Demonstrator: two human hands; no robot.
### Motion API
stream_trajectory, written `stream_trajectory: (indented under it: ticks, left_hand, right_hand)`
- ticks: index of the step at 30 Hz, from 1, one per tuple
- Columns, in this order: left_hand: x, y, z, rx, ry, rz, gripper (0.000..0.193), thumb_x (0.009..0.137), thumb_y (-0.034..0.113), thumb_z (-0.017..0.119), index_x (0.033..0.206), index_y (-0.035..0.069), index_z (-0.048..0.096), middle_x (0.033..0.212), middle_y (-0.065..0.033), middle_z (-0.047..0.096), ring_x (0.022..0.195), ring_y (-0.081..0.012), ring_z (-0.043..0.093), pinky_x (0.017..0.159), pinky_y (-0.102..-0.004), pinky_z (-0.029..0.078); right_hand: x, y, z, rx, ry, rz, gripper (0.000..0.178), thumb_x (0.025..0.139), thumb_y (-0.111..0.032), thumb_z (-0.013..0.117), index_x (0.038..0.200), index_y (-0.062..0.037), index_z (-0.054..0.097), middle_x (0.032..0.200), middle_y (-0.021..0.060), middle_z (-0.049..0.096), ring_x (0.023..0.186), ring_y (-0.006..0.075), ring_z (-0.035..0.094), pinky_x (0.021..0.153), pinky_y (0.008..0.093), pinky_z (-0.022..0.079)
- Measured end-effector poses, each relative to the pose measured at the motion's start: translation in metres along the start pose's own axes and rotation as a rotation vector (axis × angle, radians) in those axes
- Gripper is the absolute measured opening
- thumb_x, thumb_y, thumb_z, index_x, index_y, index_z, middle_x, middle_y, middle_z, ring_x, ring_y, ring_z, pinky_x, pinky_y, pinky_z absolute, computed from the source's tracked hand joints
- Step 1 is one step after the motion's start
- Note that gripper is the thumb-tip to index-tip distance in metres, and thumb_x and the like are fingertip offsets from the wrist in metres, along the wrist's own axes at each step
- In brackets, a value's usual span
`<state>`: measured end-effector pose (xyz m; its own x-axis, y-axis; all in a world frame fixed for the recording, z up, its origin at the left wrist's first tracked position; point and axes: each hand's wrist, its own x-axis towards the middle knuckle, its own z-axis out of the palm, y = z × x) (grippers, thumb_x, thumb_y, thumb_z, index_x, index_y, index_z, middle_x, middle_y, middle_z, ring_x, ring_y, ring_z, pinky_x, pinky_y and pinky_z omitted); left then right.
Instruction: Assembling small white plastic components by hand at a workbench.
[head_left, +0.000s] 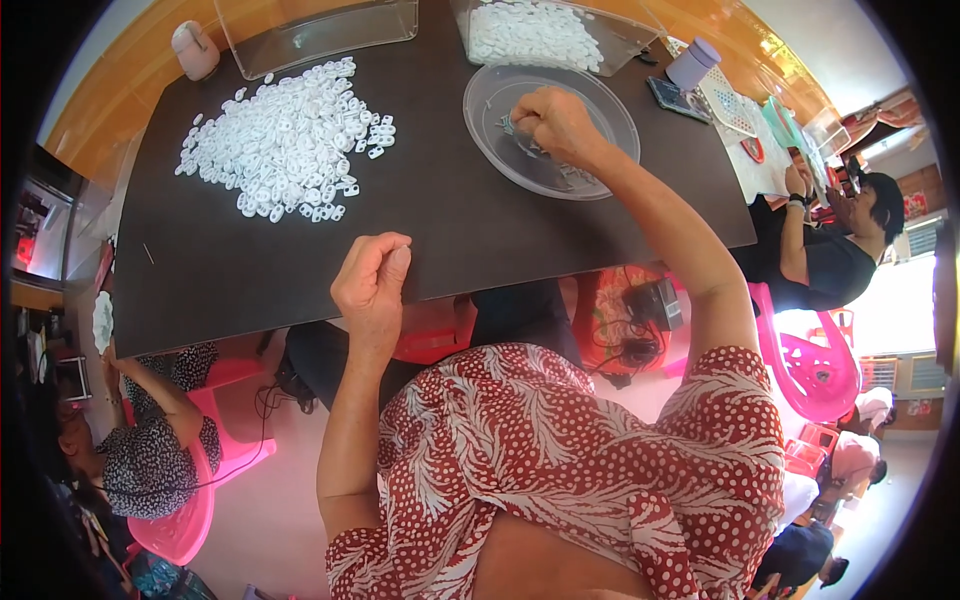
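Note:
My left hand (370,275) is closed above the near edge of the dark table, thumb pressed against the curled fingers; whatever it holds, if anything, is hidden. My right hand (558,122) reaches into a round, clear plastic dish (478,140), its fingers pinched together among small, thin, greyish pieces (572,178). What those fingertips grip is too small to tell. Beyond my left hand lies a wide heap of small white plastic pieces (275,140), many showing two holes, with several scattered at its right side.
A clear bin (535,35) of white pieces stands behind the dish, and another clear bin (325,45) at the far left. A pink bottle (195,50), a purple-lidded cup (693,65) and a phone (678,100) line the far side. People sit on both sides.

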<state>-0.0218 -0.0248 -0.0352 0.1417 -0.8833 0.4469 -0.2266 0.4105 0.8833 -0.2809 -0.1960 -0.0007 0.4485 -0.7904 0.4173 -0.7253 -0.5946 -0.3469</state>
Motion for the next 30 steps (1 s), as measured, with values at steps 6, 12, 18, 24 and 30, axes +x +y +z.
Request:
stream_trajectory:
  ticks: [6,12,18,24,30]
  left_hand:
    - [0.000,-0.001,0.000,0.001,-0.011,-0.009,0.012,0.086,0.008,0.063,0.088,-0.003,0.062,0.077,0.0008,0.052,0.067,-0.0053,0.045,0.060,-0.0177,0.037]
    - [0.000,-0.001,0.000,0.017,0.011,0.012,0.008,0.084,0.006,0.062,0.088,-0.002,0.062,0.074,-0.0024,0.053,0.065,-0.0089,0.047,0.058,-0.0209,0.038]
    - [0.000,0.003,0.001,0.024,0.012,0.034,0.009,0.084,0.006,0.063,0.087,-0.002,0.061,0.073,-0.0033,0.053,0.065,-0.0098,0.048,0.058,-0.0212,0.039]
    - [-0.001,0.001,-0.002,0.017,0.024,0.042,0.008,0.085,0.006,0.062,0.087,-0.002,0.061,0.073,-0.0042,0.053,0.064,-0.0107,0.048,0.058,-0.0218,0.039]
    - [-0.001,0.000,-0.002,0.044,0.014,0.045,0.009,0.085,0.007,0.062,0.087,-0.002,0.061,0.073,-0.0042,0.053,0.064,-0.0111,0.048,0.058,-0.0220,0.039]
  right_hand:
    - [0.007,0.008,0.003,-0.059,0.023,0.049,0.012,0.070,-0.010,0.056,0.073,-0.0036,0.065,0.073,0.0207,0.062,0.072,0.0402,0.059,0.066,0.0463,0.046]
    - [0.036,0.013,0.021,-0.093,0.001,0.150,0.015,0.071,-0.016,0.057,0.072,-0.0034,0.066,0.073,0.0234,0.061,0.072,0.0414,0.060,0.066,0.0485,0.047]
    - [0.053,0.029,0.037,-0.153,-0.096,0.194,0.016,0.069,-0.018,0.059,0.071,-0.0033,0.066,0.076,0.0235,0.063,0.074,0.0411,0.061,0.069,0.0476,0.048]
    - [0.055,0.025,0.035,-0.078,-0.135,0.174,0.014,0.069,-0.016,0.061,0.070,-0.0023,0.065,0.072,0.0198,0.063,0.070,0.0345,0.062,0.065,0.0419,0.048]
    - [0.044,0.021,0.026,0.047,-0.082,0.110,0.012,0.069,-0.012,0.062,0.076,-0.0015,0.063,0.068,0.0144,0.063,0.064,0.0268,0.062,0.061,0.0362,0.047]
